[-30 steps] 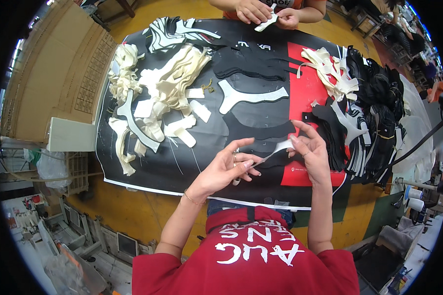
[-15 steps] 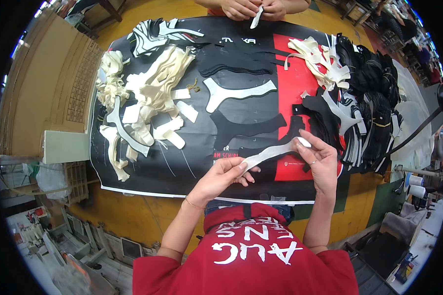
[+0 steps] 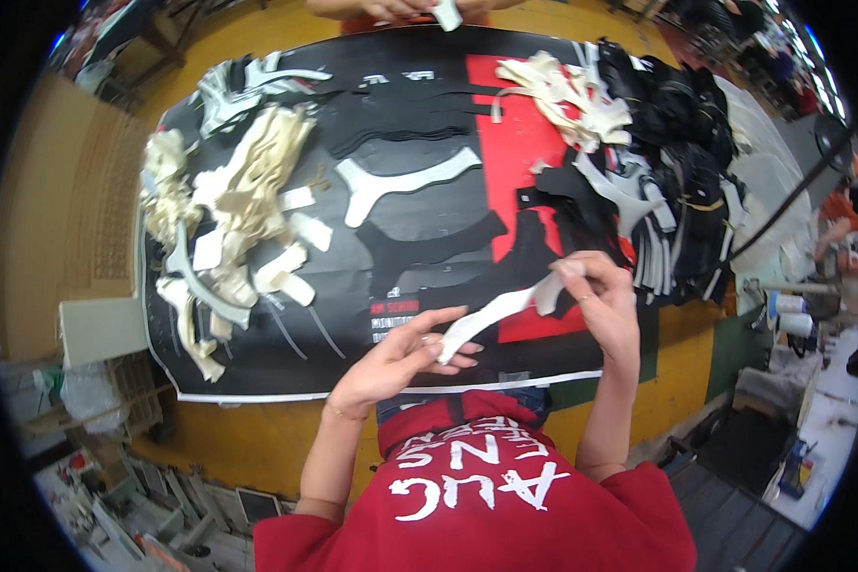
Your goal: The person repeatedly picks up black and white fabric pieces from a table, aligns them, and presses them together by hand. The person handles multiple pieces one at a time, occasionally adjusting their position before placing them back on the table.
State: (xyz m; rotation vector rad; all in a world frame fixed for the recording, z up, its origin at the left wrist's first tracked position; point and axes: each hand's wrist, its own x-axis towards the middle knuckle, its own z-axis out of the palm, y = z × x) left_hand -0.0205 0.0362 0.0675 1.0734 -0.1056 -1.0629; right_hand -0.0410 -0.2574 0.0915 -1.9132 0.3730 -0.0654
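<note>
A long white strip-shaped cut piece (image 3: 498,310) is stretched between both hands above the near edge of the black and red mat (image 3: 419,205). My left hand (image 3: 400,357) pinches its lower end with fingers partly spread. My right hand (image 3: 601,296) grips the upper end, where the piece is folded. On the mat lie a white Y-shaped piece (image 3: 400,186) and black curved pieces (image 3: 429,253).
Cream and white cut pieces are piled at the mat's left (image 3: 229,205); black pieces are heaped at the right (image 3: 677,162). Another person's hands (image 3: 419,10) hold a white piece at the far edge. The yellow table (image 3: 248,443) surrounds the mat. A grey box (image 3: 100,329) sits left.
My hands have drawn apart, pulling the white strip out longer between them. The view has shifted slightly over the mat.
</note>
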